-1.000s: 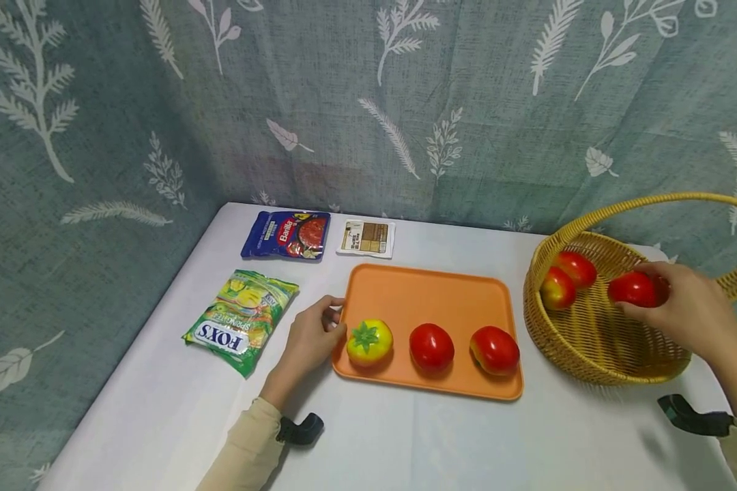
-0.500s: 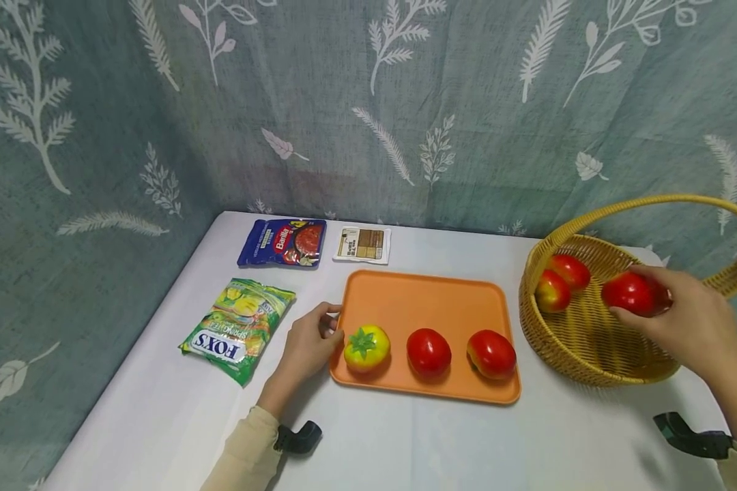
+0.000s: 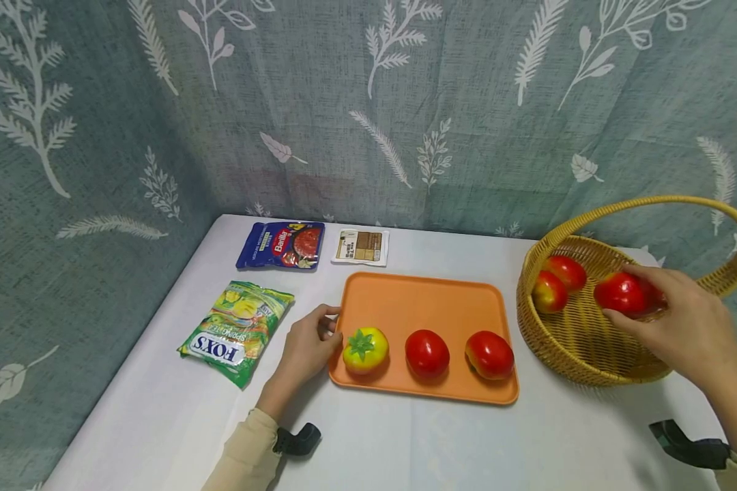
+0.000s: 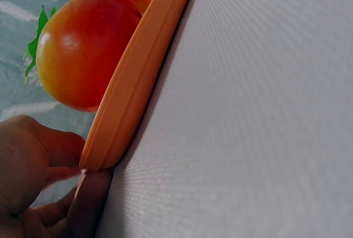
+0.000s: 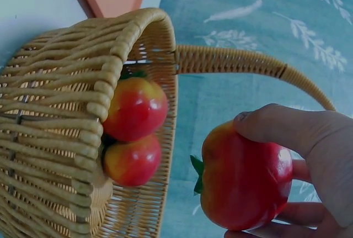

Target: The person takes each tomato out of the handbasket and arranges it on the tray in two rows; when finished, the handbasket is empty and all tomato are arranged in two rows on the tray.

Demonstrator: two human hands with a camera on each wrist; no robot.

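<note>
My right hand (image 3: 688, 314) holds a red tomato (image 3: 626, 294) with a green leafy top, thumb and fingers around it. In the head view it overlaps the wicker basket (image 3: 553, 348); in the right wrist view it is beside the basket's open mouth. Two more red-yellow tomatoes (image 5: 135, 109) lie inside. My left hand (image 3: 307, 344) pinches the left rim of the orange tray (image 3: 424, 293), thumb at the rim and a finger against its underside edge. Along the tray's near side sit a yellow tomato (image 3: 365, 350) with a green top and two red tomatoes (image 3: 427, 354).
A green Fox's candy bag (image 3: 238, 331) lies left of the tray. Behind it are a blue Barilla pouch (image 3: 281, 245) and a small white-and-brown packet (image 3: 360, 246). The basket's tall handle (image 3: 651, 200) arches over its opening. A patterned cloth (image 3: 405, 102) hangs behind the table.
My right hand has shifted slightly left with the tomato, still over the basket in the head view. My left hand stays at the tray rim. The head view has shifted slightly.
</note>
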